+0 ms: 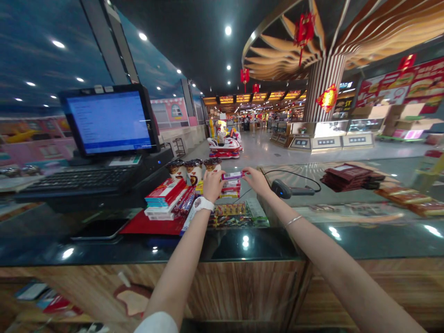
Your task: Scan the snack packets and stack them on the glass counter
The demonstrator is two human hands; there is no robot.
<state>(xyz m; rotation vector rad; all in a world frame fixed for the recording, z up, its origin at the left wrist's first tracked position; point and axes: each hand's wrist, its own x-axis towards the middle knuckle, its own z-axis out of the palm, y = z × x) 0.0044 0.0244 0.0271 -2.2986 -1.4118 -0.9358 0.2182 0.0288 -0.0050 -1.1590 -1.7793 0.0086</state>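
From a white left sleeve [157, 323] lowest in view, reaches over the dark counter [249, 247]. Pinches a small purple packet [232, 176] by its ends, in the closed fingertips of left hand [212, 183] and right hand [255, 179]. Holds it level by stacked packets [231, 188], between paper cups [194, 172] and a black scanner [289, 189].

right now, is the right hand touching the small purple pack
Touching: in the head view, the right hand has its fingers on the right end of the small purple pack, with no gap visible there.
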